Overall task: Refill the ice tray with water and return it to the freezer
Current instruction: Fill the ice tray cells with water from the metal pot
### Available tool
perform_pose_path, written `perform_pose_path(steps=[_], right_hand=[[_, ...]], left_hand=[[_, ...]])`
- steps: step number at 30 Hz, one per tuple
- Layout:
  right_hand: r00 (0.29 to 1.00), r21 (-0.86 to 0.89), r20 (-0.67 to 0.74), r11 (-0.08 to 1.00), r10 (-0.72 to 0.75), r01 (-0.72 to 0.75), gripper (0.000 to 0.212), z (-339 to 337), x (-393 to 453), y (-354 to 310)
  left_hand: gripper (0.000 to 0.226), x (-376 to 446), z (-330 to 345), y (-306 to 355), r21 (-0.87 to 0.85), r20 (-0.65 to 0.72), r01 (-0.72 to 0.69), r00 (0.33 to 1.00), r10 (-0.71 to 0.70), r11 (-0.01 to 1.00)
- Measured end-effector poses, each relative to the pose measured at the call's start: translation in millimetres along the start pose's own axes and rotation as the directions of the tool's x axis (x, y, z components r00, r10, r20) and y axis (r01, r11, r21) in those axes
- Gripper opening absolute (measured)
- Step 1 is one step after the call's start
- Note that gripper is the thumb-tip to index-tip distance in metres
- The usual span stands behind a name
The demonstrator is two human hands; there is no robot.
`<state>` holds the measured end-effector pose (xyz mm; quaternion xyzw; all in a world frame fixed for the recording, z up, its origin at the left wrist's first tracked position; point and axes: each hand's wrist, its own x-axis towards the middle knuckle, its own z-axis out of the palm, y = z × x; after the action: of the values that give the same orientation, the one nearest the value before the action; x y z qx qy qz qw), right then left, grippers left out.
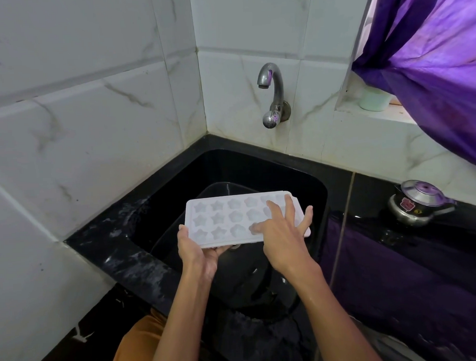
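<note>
A white ice tray with star and flower shaped cells is held level over the black sink. My left hand grips its near left corner, thumb on the rim and fingers underneath. My right hand lies flat on the tray's right half, fingers spread and straight across the cells. The steel tap juts from the tiled wall above the sink, and no water runs from it. I cannot tell whether the cells hold water.
A steel pressure cooker stands on the black counter to the right. A purple curtain hangs at the upper right over a ledge with a pale cup. White tiled walls close the corner at left and behind.
</note>
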<state>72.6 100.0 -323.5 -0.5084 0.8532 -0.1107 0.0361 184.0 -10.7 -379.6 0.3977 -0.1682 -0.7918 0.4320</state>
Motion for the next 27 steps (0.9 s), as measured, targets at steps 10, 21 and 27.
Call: perform_pose_path(steps=[10, 21, 27], right_hand=[[1.0, 0.005, -0.006, 1.0, 0.012, -0.012, 0.066, 1.9, -1.7, -2.4], [0.994, 0.024, -0.106, 1.0, -0.016, 0.019, 0.063, -0.5, -1.0, -9.4], [0.998, -0.016, -0.013, 0.998, -0.066, 0.066, 0.054, 7.1, -3.3, -23.5]], left_hand=[[0.051, -1.6, -0.8, 0.4, 0.0, -0.007, 0.005, 1.0, -0.005, 1.0], [0.055, -4.6, 2.2, -2.7, 0.054, 0.028, -0.01, 1.0, 0.009, 0.998], [0.054, -6.4, 5.4, -7.6, 0.052, 0.019, 0.004, 1.0, -0.005, 0.999]])
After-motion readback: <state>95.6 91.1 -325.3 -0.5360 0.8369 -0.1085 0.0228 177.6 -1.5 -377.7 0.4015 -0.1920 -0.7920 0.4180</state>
